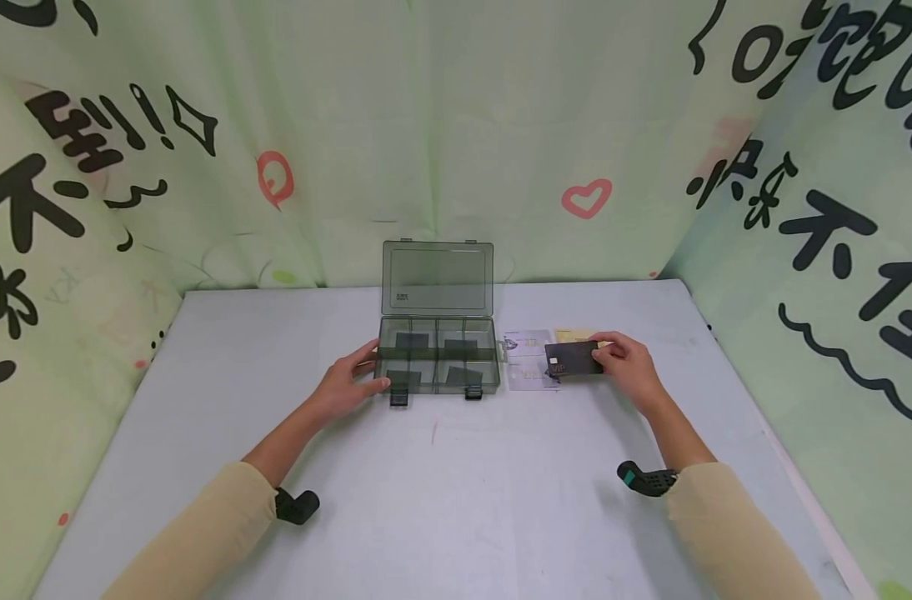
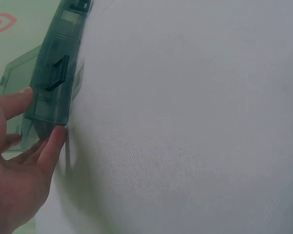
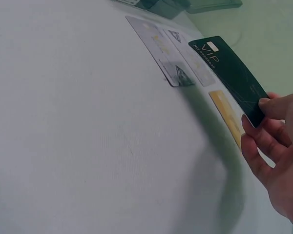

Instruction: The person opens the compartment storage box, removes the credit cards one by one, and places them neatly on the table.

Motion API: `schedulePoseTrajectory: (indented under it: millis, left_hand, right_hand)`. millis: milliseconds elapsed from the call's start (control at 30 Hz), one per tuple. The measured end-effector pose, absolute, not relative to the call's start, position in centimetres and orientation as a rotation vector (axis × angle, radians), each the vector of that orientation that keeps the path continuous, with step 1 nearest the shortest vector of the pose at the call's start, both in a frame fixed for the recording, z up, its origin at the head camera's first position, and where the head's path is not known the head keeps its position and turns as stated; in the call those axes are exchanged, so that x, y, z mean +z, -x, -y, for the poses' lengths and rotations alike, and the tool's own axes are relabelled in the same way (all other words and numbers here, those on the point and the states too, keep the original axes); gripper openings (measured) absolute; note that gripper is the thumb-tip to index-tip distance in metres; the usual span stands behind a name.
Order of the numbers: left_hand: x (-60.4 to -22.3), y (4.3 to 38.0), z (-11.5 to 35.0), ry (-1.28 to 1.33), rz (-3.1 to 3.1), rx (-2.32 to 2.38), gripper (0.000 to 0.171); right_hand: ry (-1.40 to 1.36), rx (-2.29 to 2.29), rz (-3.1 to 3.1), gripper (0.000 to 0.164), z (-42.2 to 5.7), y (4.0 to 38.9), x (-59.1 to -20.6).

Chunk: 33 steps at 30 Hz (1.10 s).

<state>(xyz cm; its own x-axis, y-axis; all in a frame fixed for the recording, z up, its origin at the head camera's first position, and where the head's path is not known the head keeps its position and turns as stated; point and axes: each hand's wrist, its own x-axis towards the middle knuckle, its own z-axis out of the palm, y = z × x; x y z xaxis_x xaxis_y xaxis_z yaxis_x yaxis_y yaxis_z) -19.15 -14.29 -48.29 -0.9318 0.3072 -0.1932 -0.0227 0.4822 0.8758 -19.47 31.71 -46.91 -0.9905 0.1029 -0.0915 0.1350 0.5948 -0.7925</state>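
A grey translucent plastic storage box (image 1: 437,354) sits on the table, its lid (image 1: 437,279) standing up at the back. My left hand (image 1: 347,379) holds the box at its left end, thumb by the front corner and fingers along the side. In the left wrist view the thumb (image 2: 20,103) lies on the box's wall (image 2: 53,105). To the right, my right hand (image 1: 630,367) pinches a dark VIP card (image 3: 234,78) by one end, above the table. Beneath it lie two pale printed cards (image 3: 161,51) and a yellow card (image 3: 225,109), partly covered.
Two dark latches (image 1: 399,393) hang at the box's front edge. Dividers split its inside into compartments, with dark rectangular patches in them; I cannot tell what these are. A white table (image 1: 441,500) spreads around, with a printed curtain (image 1: 441,125) behind and at both sides.
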Motion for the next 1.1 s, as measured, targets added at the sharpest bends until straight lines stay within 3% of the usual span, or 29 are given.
schedulePoseTrajectory:
  millis: [433,1100]
  left_hand:
    - [-48.5,19.2,14.4,-0.24,-2.403,1.438,0.077]
    - [-48.5,19.3,14.2,-0.226,-2.4,1.44,0.078]
  right_hand:
    - [-0.326,-1.271,-2.777,0.035,-34.0,18.9,-47.7]
    - [-0.417,-0.976,-2.912,0.042,-32.8,19.5,-48.8]
